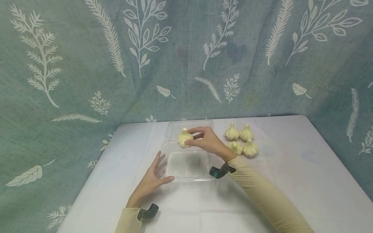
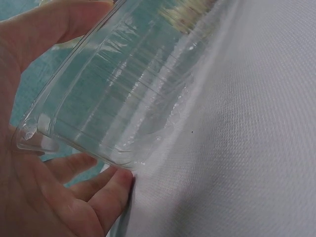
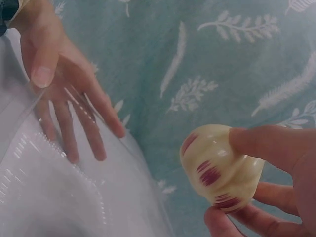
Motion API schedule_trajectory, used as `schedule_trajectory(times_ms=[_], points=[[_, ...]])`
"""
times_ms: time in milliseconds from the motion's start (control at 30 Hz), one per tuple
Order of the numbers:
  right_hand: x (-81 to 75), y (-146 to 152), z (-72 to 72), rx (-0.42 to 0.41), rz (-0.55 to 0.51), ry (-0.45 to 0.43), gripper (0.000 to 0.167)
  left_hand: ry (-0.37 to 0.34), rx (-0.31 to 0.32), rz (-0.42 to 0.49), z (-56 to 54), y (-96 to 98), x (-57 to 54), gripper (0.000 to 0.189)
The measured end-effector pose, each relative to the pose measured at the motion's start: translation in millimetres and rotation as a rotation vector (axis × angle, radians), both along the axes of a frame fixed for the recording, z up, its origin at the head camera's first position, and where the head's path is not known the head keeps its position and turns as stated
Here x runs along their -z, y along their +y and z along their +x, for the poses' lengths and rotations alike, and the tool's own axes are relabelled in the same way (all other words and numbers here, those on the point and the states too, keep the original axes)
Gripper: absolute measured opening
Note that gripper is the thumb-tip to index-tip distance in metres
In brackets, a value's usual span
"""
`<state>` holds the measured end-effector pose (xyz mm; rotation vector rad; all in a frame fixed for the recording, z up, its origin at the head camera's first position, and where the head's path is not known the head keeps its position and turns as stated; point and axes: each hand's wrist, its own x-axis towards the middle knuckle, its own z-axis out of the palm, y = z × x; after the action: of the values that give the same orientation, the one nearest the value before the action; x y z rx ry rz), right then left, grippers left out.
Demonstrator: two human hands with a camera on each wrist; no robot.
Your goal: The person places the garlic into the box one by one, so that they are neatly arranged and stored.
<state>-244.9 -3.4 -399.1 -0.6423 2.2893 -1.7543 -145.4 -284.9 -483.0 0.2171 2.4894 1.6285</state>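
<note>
My right hand (image 1: 205, 139) holds a garlic bulb (image 1: 185, 138) above the clear plastic container (image 1: 189, 178), pinched between thumb and fingers. The right wrist view shows purple streaks on this pale bulb (image 3: 219, 168). At the container's left front corner is my left hand (image 1: 152, 179), thumb and fingers spread. In the right wrist view the left hand's fingers (image 3: 91, 126) extend fairly straight along the outside of the wall. The left wrist view shows its thumb (image 2: 74, 19) by the rim and fingertips against the container's side (image 2: 113, 98).
Several more garlic bulbs (image 1: 250, 149) are grouped on the white table (image 1: 291, 181) right of the container, one partly hidden by the right wrist. The container's hinged lid (image 1: 172, 129) lies folded back behind it. A leaf-patterned cloth (image 1: 186, 64) hangs behind the table.
</note>
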Motion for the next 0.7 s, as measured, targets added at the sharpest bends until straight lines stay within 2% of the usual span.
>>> schedule_trajectory(times_ms=[200, 700], points=[[9.2, -12.8, -3.0, -0.010, 0.043, -0.006, 0.049, -0.005, -0.003, 0.005, -0.7, -0.3, 0.9, 0.122], [25.2, -36.9, -5.5, -0.045, 0.074, -0.003, 0.048, -0.010, 0.001, 0.014, 0.7, -0.4, -0.9, 0.123]])
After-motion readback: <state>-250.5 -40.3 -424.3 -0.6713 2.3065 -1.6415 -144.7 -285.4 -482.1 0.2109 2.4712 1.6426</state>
